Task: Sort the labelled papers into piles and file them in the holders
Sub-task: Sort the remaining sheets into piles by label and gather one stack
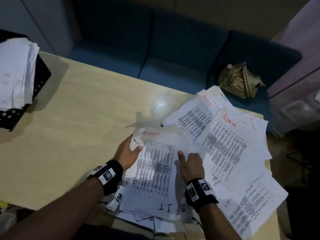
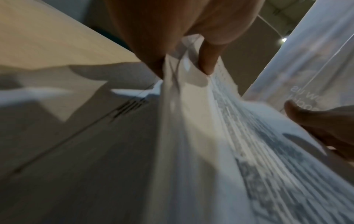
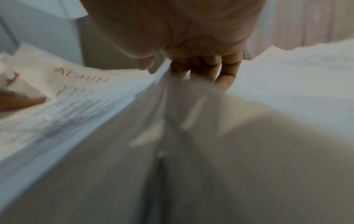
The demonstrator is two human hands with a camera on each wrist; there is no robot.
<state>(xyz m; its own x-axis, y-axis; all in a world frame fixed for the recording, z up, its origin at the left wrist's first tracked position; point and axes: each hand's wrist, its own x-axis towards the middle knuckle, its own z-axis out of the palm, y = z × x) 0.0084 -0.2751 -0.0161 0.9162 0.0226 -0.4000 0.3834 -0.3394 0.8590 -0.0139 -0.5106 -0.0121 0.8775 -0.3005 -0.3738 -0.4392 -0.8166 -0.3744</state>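
Head view: a person sits at a pale table (image 1: 83, 104), sorting printed sheets by handwritten label. The step in hand looks like sorting, not yet filing. The left hand (image 1: 127, 153) pinches the top left corner of a sheet (image 1: 155, 163) headed ADMIN in red, thumb on top and fingers curled beneath. The right hand (image 1: 190, 164) grips the same sheet at its right edge, thumb lying straight on the paper and fingers curled over the edge. The sheet lies over a loose stack (image 1: 155, 217) at the near edge of the table; a sheet marked I.T. (image 1: 164, 207) shows just below it. To the right, touching the held sheet, several sheets marked Admin are fanned into a pile (image 1: 225, 135). At far left, well apart, a black holder (image 1: 39, 75) already has papers in it. A tan bag (image 1: 240, 80) sits on a blue sofa (image 1: 155, 54) behind the table. By its label, the next move probably calls for carrying the sheet right onto the pile, squared enough to gather later.

Left wrist view, blurred: the left hand (image 2: 172, 30) pinches the sheet (image 2: 220, 144) at a folded corner, one finger pressing on its printed face. The right hand (image 2: 325, 128) reaches in from the right edge onto the same sheet.

Right wrist view, blurred: the right hand (image 3: 182, 37) has its fingers (image 3: 214, 71) curled round the edge of the sheet (image 3: 80, 94), the red ADMIN legible at left. The left thumb (image 3: 21, 100) rests on the far corner.
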